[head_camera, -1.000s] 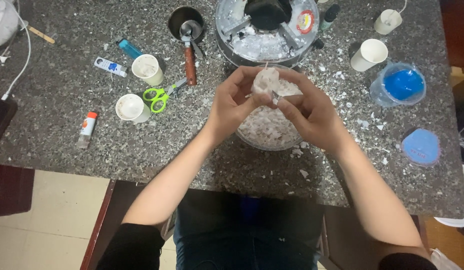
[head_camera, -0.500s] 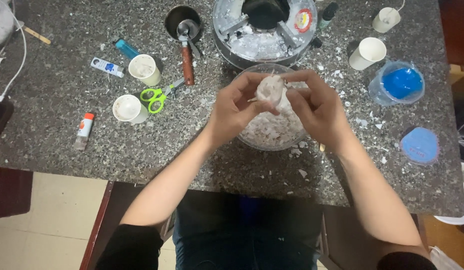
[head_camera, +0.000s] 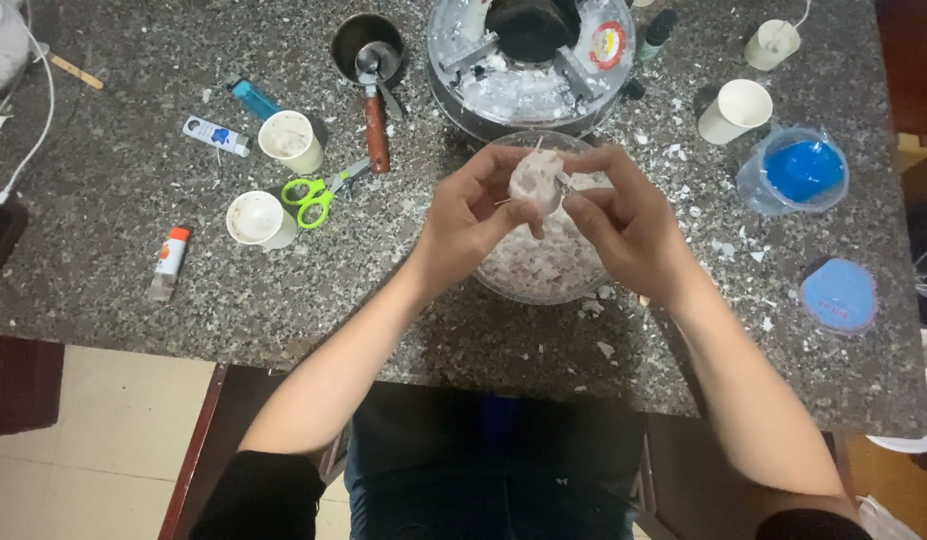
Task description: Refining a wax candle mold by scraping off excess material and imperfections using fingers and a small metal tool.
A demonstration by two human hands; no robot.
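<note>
A pale, whitish wax lump (head_camera: 536, 180) with a thin stick poking out of it is held over a clear bowl (head_camera: 523, 285) full of white flakes. My left hand (head_camera: 468, 225) grips the lump from the left, thumb and fingers pinched on it. My right hand (head_camera: 628, 220) closes on it from the right, fingers curled over its top. Both hands hover just above the bowl, which sits on the speckled grey stone counter (head_camera: 133, 150).
A round metal pot (head_camera: 528, 60) with white chunks stands behind the bowl. On the left lie green scissors (head_camera: 313, 198), two paper cups (head_camera: 258, 220), a glue stick (head_camera: 170, 255), a blue lighter (head_camera: 253, 98) and a small ladle pot (head_camera: 368, 50). A blue-filled cup (head_camera: 798, 170) and blue lid (head_camera: 838, 295) sit right.
Both hands have shifted slightly and turned the lump between the fingers; it stays over the bowl. Nothing else on the counter has moved.
</note>
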